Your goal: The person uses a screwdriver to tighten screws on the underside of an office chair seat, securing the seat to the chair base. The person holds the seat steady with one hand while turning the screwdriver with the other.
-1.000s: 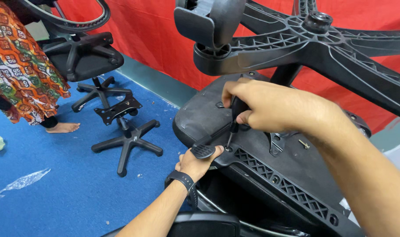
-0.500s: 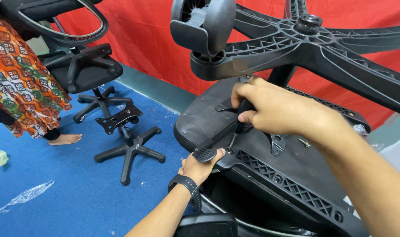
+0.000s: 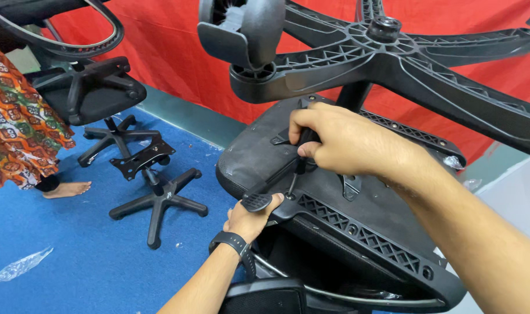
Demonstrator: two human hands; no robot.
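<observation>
An upturned black office chair fills the right half of the head view, its seat underside [image 3: 259,151] facing up and its star base [image 3: 393,58] with a caster [image 3: 247,26] overhead. My right hand [image 3: 340,142] is closed around a black-handled tool whose thin shaft [image 3: 292,185] points down onto the armrest bracket [image 3: 363,238]. My left hand [image 3: 250,218], with a black wristband, grips the bracket's edge just beneath a small paddle lever [image 3: 257,202].
A loose star base with a mounting plate [image 3: 154,195] stands on the blue carpet at the left. Behind it is another black chair [image 3: 87,93]. A person in an orange patterned garment [image 3: 15,128] stands barefoot at the far left. A red curtain hangs behind.
The view has drifted slightly; my right hand stays on the tool at the same spot and my left hand keeps its hold under the lever.
</observation>
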